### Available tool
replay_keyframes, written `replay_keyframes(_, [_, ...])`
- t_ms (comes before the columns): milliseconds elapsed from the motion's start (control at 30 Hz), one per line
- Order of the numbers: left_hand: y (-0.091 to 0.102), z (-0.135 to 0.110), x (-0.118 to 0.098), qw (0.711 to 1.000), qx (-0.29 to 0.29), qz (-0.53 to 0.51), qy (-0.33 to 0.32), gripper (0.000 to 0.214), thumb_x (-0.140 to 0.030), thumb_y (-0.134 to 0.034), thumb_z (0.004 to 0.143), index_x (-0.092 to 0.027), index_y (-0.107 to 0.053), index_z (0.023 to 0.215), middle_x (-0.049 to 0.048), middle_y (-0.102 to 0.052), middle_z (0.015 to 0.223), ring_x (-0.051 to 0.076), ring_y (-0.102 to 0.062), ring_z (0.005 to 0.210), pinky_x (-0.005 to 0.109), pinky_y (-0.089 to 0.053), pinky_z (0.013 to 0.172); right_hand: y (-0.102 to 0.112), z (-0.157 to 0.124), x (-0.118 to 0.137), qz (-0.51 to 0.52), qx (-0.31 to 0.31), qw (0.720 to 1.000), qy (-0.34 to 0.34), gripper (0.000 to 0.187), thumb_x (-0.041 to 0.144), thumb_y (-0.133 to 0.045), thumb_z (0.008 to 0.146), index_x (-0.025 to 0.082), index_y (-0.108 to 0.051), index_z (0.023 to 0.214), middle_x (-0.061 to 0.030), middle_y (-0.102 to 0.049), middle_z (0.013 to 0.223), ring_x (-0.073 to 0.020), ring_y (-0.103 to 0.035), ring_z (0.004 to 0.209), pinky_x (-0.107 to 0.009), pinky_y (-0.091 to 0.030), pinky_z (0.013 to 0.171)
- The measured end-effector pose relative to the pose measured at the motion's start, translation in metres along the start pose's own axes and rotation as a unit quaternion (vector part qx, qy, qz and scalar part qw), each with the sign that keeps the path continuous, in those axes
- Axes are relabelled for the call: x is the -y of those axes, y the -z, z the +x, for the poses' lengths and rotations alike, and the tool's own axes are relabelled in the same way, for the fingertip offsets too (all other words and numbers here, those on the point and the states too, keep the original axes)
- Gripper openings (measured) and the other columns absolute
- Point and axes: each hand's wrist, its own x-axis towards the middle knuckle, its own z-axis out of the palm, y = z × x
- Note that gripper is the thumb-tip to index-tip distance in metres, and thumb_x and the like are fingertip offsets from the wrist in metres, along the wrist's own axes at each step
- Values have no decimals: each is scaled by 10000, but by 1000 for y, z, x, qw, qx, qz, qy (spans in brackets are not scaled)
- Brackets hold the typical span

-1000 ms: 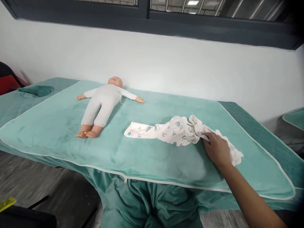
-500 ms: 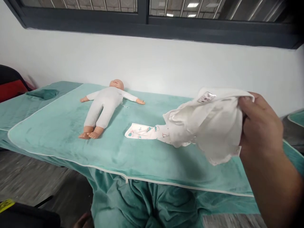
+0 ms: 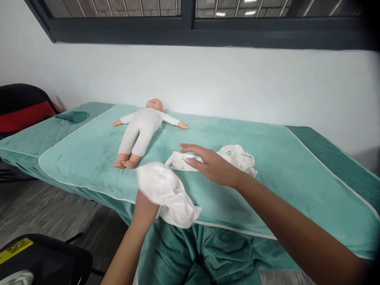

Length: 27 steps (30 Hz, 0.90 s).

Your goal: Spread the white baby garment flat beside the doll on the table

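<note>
A baby doll (image 3: 141,130) in a white bodysuit lies on its back on the teal padded table (image 3: 267,186), head toward the wall. My left hand (image 3: 145,208) is low at the table's front edge, closed under a plain white cloth (image 3: 166,194) that drapes over it and hides the fingers. My right hand (image 3: 212,164) reaches left across the table with fingers stretched out, hovering over a white patterned baby garment (image 3: 237,156) that lies crumpled to the right of the doll's feet.
A white wall with a dark-framed window runs behind the table. A red and black object (image 3: 20,113) sits at far left. A small teal cushion (image 3: 73,116) lies at the table's left end. A dark object with a yellow label (image 3: 35,257) is at bottom left.
The white cloth has passed from my raised right hand to my left hand at the table's front edge. My right hand has dropped and reached left over the patterned garment.
</note>
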Motion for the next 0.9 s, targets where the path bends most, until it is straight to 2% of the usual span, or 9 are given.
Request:
replay_keyframes(67, [-11, 13, 10, 996, 82, 10, 30, 467, -289, -638, 865, -234, -601, 1328, 88, -660, 1358, 275, -630, 1244, 447, -488, 1097, 3, -7, -48, -257, -18, 964, -67, 538, 470, -595, 945, 257, -537, 1435, -115, -337, 1671, -372, -221, 1567, -661, -153, 1229])
replay_keyframes(133, [-18, 17, 19, 991, 127, 17, 43, 435, -264, -611, 867, -231, -621, 1301, 81, -667, 1341, 270, -625, 1242, 445, -469, 1104, 8, -20, -94, -385, -8, 911, -148, 566, 507, -640, 905, 242, -572, 1400, -162, -380, 1641, -425, -265, 1539, -718, -214, 1175])
replay_keyframes(200, [-19, 16, 27, 992, 118, 23, 44, 516, -267, -611, 865, -237, -569, 1379, 89, -631, 1376, 263, -609, 1248, 437, -457, 1109, 14, -38, -127, -428, -55, 888, -159, 401, 454, -505, 990, 221, -638, 1288, -157, -538, 1528, -389, -385, 1481, -684, -275, 1161])
replay_keyframes(300, [-15, 20, 30, 994, 93, 35, 52, 665, -304, -629, 869, -238, -445, 1505, 106, -578, 1350, 224, -645, 1094, 410, -508, 1031, 24, -62, -152, -426, -162, 877, -149, 369, 347, -407, 1017, 168, -662, 1214, -162, -669, 1354, -331, -537, 1346, -587, -355, 1137])
replay_keyframes(467, [-13, 39, 19, 987, 147, 47, -35, 612, -200, -596, 857, -292, -501, 1454, 82, -482, 1425, 213, -513, 1331, 376, -412, 1154, 58, -93, -170, -376, -293, 862, -170, 247, 353, -529, 894, 185, -698, 957, -164, -665, 1309, -319, -570, 1243, -491, -409, 1069])
replay_keyframes(567, [-20, 48, 12, 983, 166, 41, -65, 404, -165, -586, 825, -229, -628, 1222, 96, -512, 1423, 232, -469, 1385, 402, -340, 1199, 87, -120, -178, -293, -345, 867, -210, 133, 317, -598, 777, 221, -679, 823, -139, -697, 1100, -294, -601, 1069, -433, -449, 939])
replay_keyframes(667, [-27, 51, 6, 980, 198, -3, -36, 170, -223, -592, 840, -215, -607, 1008, 89, -554, 1422, 244, -507, 1353, 394, -383, 1141, 114, -151, -170, -261, -387, 848, -253, 84, 334, -664, 722, 253, -640, 724, -101, -658, 862, -268, -574, 840, -421, -424, 776])
replay_keyframes(767, [-31, 51, 2, 973, 228, -16, 18, 93, -265, -587, 854, -223, -534, 918, 44, -664, 1206, 217, -610, 1130, 350, -449, 994, 141, -179, -145, -255, -462, 799, -288, 98, 319, -689, 720, 278, -601, 703, -59, -592, 744, -241, -518, 700, -433, -382, 711])
replay_keyframes(900, [-33, 55, -3, 979, 200, 6, 28, 121, -257, -607, 822, -220, -515, 892, -13, -615, 923, 175, -582, 891, 298, -441, 831, 170, -205, -111, -219, -590, 688, -362, 204, 212, -742, 656, 312, -581, 731, -3, -538, 671, -214, -471, 596, -457, -376, 699])
